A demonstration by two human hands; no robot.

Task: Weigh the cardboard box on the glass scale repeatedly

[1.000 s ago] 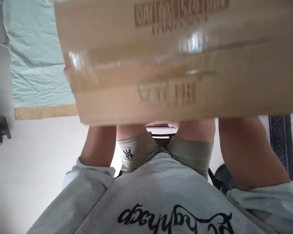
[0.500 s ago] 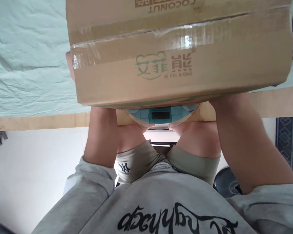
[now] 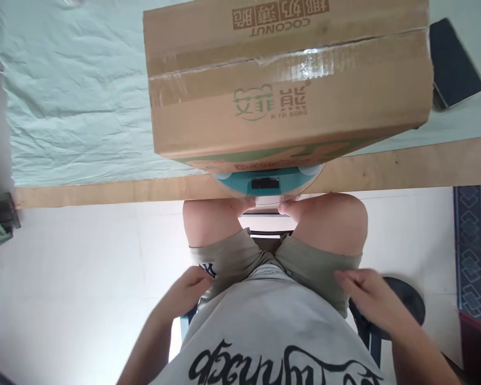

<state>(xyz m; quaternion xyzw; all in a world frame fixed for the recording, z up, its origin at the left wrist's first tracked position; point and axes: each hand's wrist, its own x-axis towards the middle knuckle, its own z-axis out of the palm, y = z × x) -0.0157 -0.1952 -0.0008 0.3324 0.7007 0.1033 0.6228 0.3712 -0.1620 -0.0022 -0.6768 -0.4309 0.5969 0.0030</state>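
A large taped cardboard box (image 3: 208,120) rests on a round scale (image 3: 240,184), whose blue front and dark display show below the box. The box sits slightly askew, its near edge over the front of the table. Neither hand touches it. My left hand (image 3: 190,289) is beside the left leg of my shorts (image 3: 224,256), loosely closed with nothing seen in it. On the other side, my right hand (image 3: 363,294) is by the right shorts leg, slightly blurred, fingers curled and no object visible in them.
A dark phone (image 3: 457,64) lies right of the box on the pale green cloth (image 3: 80,107). The table's wooden edge (image 3: 104,192) runs above my knees. A black stool or chair part (image 3: 406,297) and a patterned mat (image 3: 475,251) are at the right.
Both hands have let go of the box and drawn back to my lap. The box now stands lower and farther off on the scale, and the phone beside it is uncovered.
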